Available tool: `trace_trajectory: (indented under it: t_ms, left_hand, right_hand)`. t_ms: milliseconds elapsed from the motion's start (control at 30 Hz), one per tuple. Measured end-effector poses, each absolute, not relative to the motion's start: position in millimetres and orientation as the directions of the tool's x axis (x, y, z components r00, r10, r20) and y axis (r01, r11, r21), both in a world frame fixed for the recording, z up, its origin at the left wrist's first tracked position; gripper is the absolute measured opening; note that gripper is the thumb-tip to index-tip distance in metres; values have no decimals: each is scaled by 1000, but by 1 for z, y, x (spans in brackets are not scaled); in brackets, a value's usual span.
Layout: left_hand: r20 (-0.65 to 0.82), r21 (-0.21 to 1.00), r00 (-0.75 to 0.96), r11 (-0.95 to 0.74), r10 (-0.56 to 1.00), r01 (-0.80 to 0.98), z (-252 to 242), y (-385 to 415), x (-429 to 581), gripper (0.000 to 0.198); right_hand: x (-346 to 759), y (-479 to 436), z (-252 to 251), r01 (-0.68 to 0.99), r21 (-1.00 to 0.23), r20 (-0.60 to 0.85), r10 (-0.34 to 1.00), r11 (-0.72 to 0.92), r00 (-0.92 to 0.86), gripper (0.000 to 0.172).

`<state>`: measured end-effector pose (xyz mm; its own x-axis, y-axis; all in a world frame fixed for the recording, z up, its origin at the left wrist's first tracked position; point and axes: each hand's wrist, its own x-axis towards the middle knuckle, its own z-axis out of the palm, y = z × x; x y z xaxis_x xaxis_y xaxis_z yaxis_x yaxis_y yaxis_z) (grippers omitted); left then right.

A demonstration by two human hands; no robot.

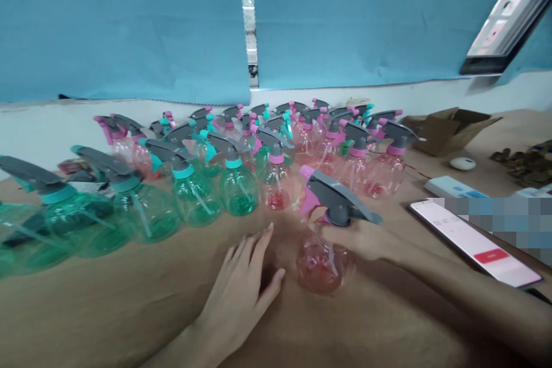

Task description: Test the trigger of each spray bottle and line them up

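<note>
My right hand (345, 237) is wrapped round the neck of a pink spray bottle (321, 267), just under its grey and pink trigger head (338, 201). The bottle stands upright on the brown tabletop (129, 305), and a thin tube shows inside its clear body. To the left of it my left hand (241, 276) hovers over or rests on the table, palm down, fingers stretched and thumb apart, holding nothing. Beyond both hands stand a pink spray bottle (276, 184) and a green spray bottle (239, 187).
Several more green bottles (146, 213) line the left side, with a crowd of pink and green ones behind. At right lie a phone (470, 241), a white box (452, 187), a white mouse (463, 163) and an open cardboard box (451, 132). Blue cloth (129, 23) covers the wall.
</note>
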<state>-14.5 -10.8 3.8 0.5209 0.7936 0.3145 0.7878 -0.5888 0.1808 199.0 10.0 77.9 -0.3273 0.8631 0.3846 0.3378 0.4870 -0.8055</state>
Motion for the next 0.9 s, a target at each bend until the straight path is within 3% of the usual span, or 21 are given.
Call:
trace_trajectory:
  t_ms: [133, 467, 700, 900]
  left_hand:
    - [306, 183, 509, -575, 804, 798, 2, -10, -15, 53]
    - [260, 108, 572, -612, 778, 783, 1, -9, -16, 39]
    - [263, 100, 594, -634, 760, 767, 2, -7, -16, 39]
    - [267, 101, 596, -637, 757, 764, 3, -7, -16, 39]
  right_hand:
    - [200, 19, 64, 283, -835, 386, 869, 472, -311, 10]
    - [198, 20, 59, 366, -814, 367, 887, 452, -279, 16]
    - [198, 19, 59, 331, -851, 328, 906, 407, -268, 14]
    - [197, 19, 62, 280, -891, 256, 906, 356, -337, 10]
